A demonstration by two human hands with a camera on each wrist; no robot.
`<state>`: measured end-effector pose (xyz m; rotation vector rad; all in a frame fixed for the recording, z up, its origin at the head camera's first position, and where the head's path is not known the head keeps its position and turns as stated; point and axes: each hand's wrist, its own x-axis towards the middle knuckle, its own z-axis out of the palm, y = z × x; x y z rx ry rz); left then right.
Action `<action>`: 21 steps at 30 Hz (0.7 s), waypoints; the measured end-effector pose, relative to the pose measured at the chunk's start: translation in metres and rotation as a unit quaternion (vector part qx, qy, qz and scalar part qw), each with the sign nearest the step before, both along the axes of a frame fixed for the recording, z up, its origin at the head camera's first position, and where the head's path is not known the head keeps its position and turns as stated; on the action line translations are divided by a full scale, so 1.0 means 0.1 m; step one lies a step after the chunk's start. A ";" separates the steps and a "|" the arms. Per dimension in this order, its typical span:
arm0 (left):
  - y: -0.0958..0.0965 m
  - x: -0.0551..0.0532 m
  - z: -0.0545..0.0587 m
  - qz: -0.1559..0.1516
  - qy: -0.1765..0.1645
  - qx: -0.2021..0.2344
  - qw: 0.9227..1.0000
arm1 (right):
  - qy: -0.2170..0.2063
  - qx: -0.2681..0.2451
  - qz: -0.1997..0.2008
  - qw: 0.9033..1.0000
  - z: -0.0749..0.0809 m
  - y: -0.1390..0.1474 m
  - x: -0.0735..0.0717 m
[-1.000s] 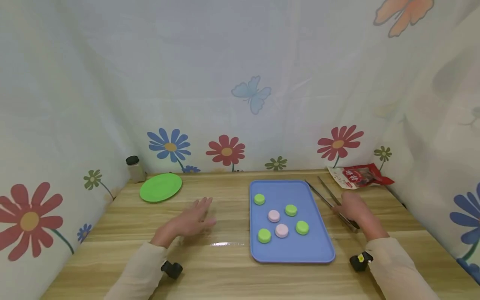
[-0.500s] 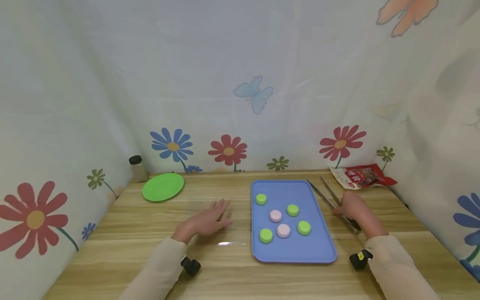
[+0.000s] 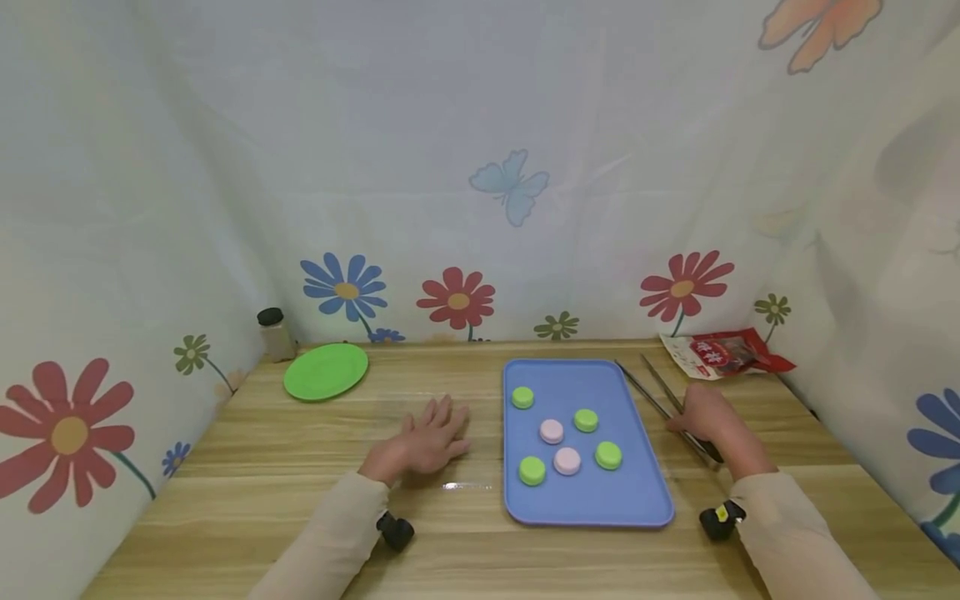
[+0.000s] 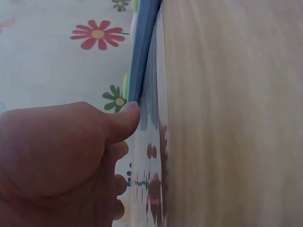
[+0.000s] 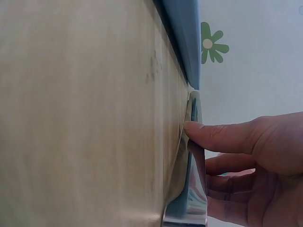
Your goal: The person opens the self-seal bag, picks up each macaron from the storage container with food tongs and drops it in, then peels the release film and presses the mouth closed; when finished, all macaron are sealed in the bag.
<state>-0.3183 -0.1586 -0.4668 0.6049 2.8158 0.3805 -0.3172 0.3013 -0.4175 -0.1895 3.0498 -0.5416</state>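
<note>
My right hand (image 3: 707,414) grips metal tongs (image 5: 193,196) near their closed end, thumb on one side and fingers on the other. The tongs lie along the table to the right of a blue tray (image 3: 622,504), arms spread and pointing away from me. On the tray sit several green macarons (image 3: 608,455) and two pink macarons (image 3: 567,461). My left hand (image 3: 426,442) is held palm down with fingers spread, left of the tray and holding nothing. Beneath it, a glossy clear sheet (image 4: 150,137) seems to lie on the wood; its outline is faint.
A green plate (image 3: 326,372) lies at the back left, with a dark-lidded jar (image 3: 277,335) beside it. At the back right is a red and white food packet (image 3: 723,353). A flowered curtain (image 3: 420,167) closes off the back and sides of the wooden table (image 3: 442,554).
My left hand has moved right, closer to the tray, and its fingers have spread. My right hand keeps its grip on the tongs in the same place.
</note>
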 end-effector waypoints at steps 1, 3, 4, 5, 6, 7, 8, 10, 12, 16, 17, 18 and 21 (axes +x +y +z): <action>0.01 0.02 0.02 -0.005 -0.001 0.005 1.000 | 0.000 0.001 0.000 1.000 0.00 0.00 0.00; 0.05 0.07 0.12 -0.014 -0.010 0.014 1.000 | -0.003 0.002 -0.002 1.000 0.00 0.00 -0.01; 0.07 0.10 0.16 -0.018 -0.017 0.018 1.000 | -0.004 0.002 -0.002 1.000 0.00 -0.01 -0.01; 0.09 0.13 0.21 -0.022 -0.023 0.019 0.999 | -0.005 0.002 -0.001 1.000 0.01 -0.01 -0.01; 0.11 0.15 0.24 -0.024 -0.027 0.019 0.999 | -0.007 0.001 -0.002 1.000 0.01 -0.01 -0.01; 0.12 0.15 0.25 -0.027 -0.028 0.018 0.999 | -0.008 0.001 -0.002 1.000 0.00 -0.01 -0.01; 0.13 0.15 0.23 -0.027 -0.028 0.013 0.999 | -0.009 0.000 -0.003 1.000 0.00 -0.01 -0.01; 0.13 0.11 0.16 -0.025 -0.020 0.007 0.999 | -0.010 -0.002 -0.004 1.000 0.01 -0.01 0.00; 0.10 0.06 0.06 -0.026 -0.006 -0.003 1.000 | -0.012 -0.002 -0.006 1.000 0.01 -0.02 0.00; 0.11 0.03 0.04 -0.023 -0.007 -0.021 0.999 | -0.021 0.002 -0.011 1.000 0.03 -0.01 0.00; 0.13 0.05 0.08 -0.020 -0.012 -0.022 0.999 | -0.022 0.004 -0.011 1.000 0.03 -0.01 0.00; 0.14 0.07 0.11 -0.016 -0.019 -0.024 0.999 | -0.025 0.005 -0.012 1.000 0.03 -0.01 0.00; 0.20 0.18 0.28 0.002 -0.037 -0.026 0.999 | -0.024 0.005 -0.010 1.000 0.04 -0.01 0.00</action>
